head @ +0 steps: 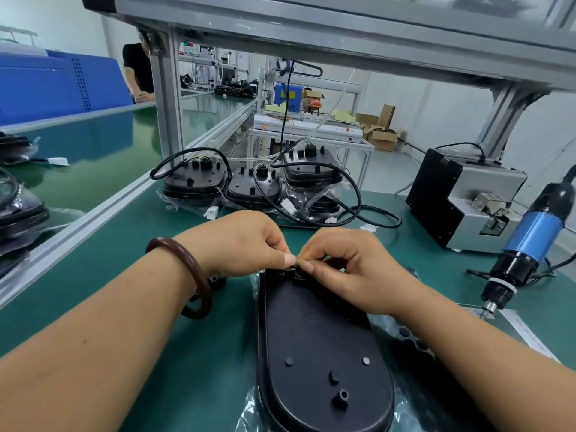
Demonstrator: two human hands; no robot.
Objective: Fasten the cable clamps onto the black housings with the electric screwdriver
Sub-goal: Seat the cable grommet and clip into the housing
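**A:** Where's the work?

**B:** The black oval plastic housing (pixel 311 338) lies flat on the green surface (pixel 218 353), its far end right under the fingertips.

**A:** And the hands?

**B:** The left hand (pixel 246 241) and right hand (pixel 349 269) together pinch a tiny piece (pixel 298 260). It's too small to identify, but it's probably the cable clamp being seated.

**A:** The driver?

**B:** The blue-and-black electric screwdriver (pixel 530 244) leans untouched, out beyond the right hand. Positioning likely needs both hands first.

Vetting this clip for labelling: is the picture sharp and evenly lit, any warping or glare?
Head view: soft, even light; wide-angle lens bends the aluminium frame; the green conveyor belt mirrors the blue crates; the small part pinched by left hand and right hand is too tiny to resolve.
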